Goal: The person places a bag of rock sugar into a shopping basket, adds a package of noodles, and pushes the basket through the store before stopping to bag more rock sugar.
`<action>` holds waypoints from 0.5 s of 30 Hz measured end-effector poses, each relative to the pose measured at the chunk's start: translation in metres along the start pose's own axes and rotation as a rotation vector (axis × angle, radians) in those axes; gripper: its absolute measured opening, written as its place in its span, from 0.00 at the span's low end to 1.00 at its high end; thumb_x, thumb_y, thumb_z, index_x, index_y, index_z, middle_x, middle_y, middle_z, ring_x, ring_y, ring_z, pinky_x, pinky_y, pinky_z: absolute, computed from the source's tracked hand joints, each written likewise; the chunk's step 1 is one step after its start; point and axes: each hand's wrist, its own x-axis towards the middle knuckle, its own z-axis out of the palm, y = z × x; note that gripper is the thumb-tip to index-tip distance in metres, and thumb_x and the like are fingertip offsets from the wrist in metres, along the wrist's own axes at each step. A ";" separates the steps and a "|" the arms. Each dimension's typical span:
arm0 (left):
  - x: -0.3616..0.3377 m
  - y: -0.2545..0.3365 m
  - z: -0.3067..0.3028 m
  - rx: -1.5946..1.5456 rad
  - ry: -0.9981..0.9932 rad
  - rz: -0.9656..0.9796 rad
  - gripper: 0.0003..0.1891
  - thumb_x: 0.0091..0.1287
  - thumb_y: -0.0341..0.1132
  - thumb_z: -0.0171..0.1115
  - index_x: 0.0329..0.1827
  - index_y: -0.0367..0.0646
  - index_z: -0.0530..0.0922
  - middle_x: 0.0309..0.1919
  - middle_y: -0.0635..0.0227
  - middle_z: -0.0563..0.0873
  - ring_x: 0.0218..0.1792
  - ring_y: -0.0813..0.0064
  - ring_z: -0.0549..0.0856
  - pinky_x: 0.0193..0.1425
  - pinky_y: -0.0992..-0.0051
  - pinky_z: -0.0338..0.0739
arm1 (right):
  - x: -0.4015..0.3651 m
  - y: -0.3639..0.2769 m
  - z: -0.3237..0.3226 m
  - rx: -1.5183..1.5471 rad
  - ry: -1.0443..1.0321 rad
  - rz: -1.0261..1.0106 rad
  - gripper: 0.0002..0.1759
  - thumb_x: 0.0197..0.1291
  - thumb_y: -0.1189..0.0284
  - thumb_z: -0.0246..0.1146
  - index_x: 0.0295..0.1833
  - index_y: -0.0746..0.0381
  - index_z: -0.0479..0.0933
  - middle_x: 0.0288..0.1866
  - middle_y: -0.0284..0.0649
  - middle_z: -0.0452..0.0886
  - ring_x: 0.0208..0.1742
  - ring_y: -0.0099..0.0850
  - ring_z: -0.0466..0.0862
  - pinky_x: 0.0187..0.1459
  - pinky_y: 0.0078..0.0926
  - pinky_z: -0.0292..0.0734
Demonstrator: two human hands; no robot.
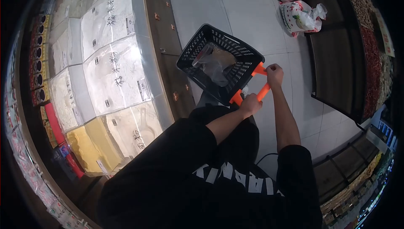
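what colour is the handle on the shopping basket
Bright orange. The handle, gripped by both hands, shows clearly in the head view against the black basket.

White letters cross my black shirt [235, 178], upside down and cut off: not readable. Marks and small labels on the bin lids [113, 69]: too blurred.

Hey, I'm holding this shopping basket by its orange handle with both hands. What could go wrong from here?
1. The black basket hangs tilted from the orange handle, which the left hand and right hand grip close together. The clear plastic bag inside might slide or tip out.
2. The printed sack lying low by the dark shelf ahead could catch a foot or the basket.
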 end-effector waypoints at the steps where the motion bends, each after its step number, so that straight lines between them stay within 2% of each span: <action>1: 0.003 -0.003 0.002 -0.016 0.036 0.008 0.21 0.64 0.42 0.64 0.46 0.29 0.81 0.44 0.41 0.87 0.49 0.43 0.87 0.56 0.55 0.82 | 0.002 -0.003 0.003 -0.009 -0.016 -0.010 0.10 0.57 0.72 0.62 0.37 0.68 0.82 0.33 0.46 0.89 0.36 0.37 0.89 0.45 0.34 0.82; 5: 0.004 -0.010 -0.001 0.023 0.117 -0.005 0.21 0.64 0.42 0.63 0.45 0.27 0.81 0.45 0.39 0.86 0.49 0.43 0.87 0.56 0.53 0.81 | 0.002 -0.010 0.014 0.000 -0.057 -0.058 0.11 0.57 0.70 0.63 0.35 0.68 0.82 0.33 0.47 0.87 0.36 0.41 0.88 0.44 0.36 0.81; 7: 0.022 -0.040 0.014 -0.032 0.170 0.149 0.21 0.63 0.41 0.63 0.47 0.28 0.81 0.44 0.40 0.86 0.47 0.43 0.87 0.56 0.54 0.80 | 0.004 -0.004 0.023 -0.024 -0.061 -0.233 0.12 0.57 0.67 0.63 0.35 0.68 0.80 0.32 0.48 0.86 0.35 0.44 0.86 0.43 0.39 0.80; 10: -0.008 -0.019 -0.012 0.033 0.155 0.092 0.20 0.60 0.42 0.65 0.45 0.31 0.83 0.41 0.42 0.87 0.45 0.43 0.87 0.55 0.54 0.80 | -0.009 -0.012 0.024 -0.029 -0.086 -0.262 0.13 0.57 0.65 0.63 0.34 0.67 0.79 0.31 0.49 0.83 0.35 0.47 0.84 0.43 0.42 0.78; 14: -0.016 -0.027 -0.011 0.021 0.159 0.074 0.19 0.59 0.41 0.65 0.43 0.33 0.84 0.39 0.44 0.87 0.45 0.44 0.87 0.54 0.54 0.80 | -0.014 -0.003 0.022 -0.134 -0.148 -0.338 0.15 0.59 0.62 0.64 0.34 0.65 0.80 0.31 0.47 0.83 0.36 0.47 0.84 0.45 0.44 0.77; 15: -0.025 -0.026 -0.017 0.001 0.174 0.068 0.17 0.59 0.41 0.64 0.39 0.33 0.85 0.34 0.46 0.87 0.40 0.46 0.88 0.50 0.55 0.81 | -0.025 -0.008 0.017 -0.217 -0.201 -0.409 0.16 0.59 0.60 0.65 0.33 0.64 0.80 0.31 0.46 0.83 0.36 0.46 0.84 0.45 0.44 0.76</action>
